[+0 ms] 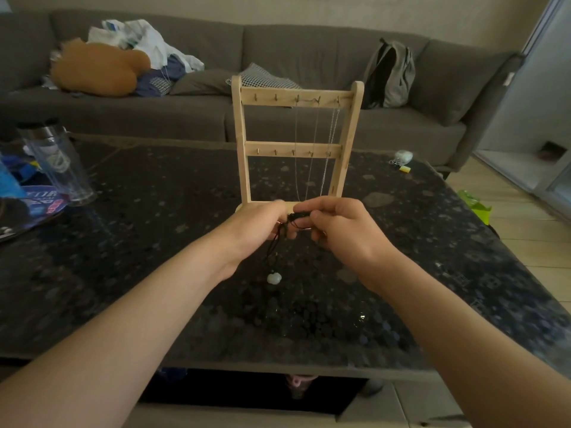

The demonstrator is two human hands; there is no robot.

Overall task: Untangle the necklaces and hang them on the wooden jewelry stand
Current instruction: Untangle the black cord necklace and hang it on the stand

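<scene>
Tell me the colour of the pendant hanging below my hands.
The pendant is pale white; head view.

The jewelry stand (241,134) sits on the table (148,242) at 12 o'clock, with chains (332,131) on its right hooks. The left hand (262,222) and right hand (340,230) meet just before its base, pinching a corded necklace (274,278). A tumbler (58,162) stands at 10 o'clock, and the sofa (309,47) lies behind.

Dark speckled table (154,273), near to far centre.
Grey sofa (309,50), along the far wall.
Brown plush toy (95,69), far left on sofa, beside a pile of clothes (148,38).
Checked cushion (262,78), sofa centre.
Grey backpack (391,74), upright, sofa right.
Clear tumbler (57,162), table left, next to magazines (34,205).
Small white object (403,156) and yellow piece (404,170), table far right.
Green bag (474,205), floor right.
</scene>
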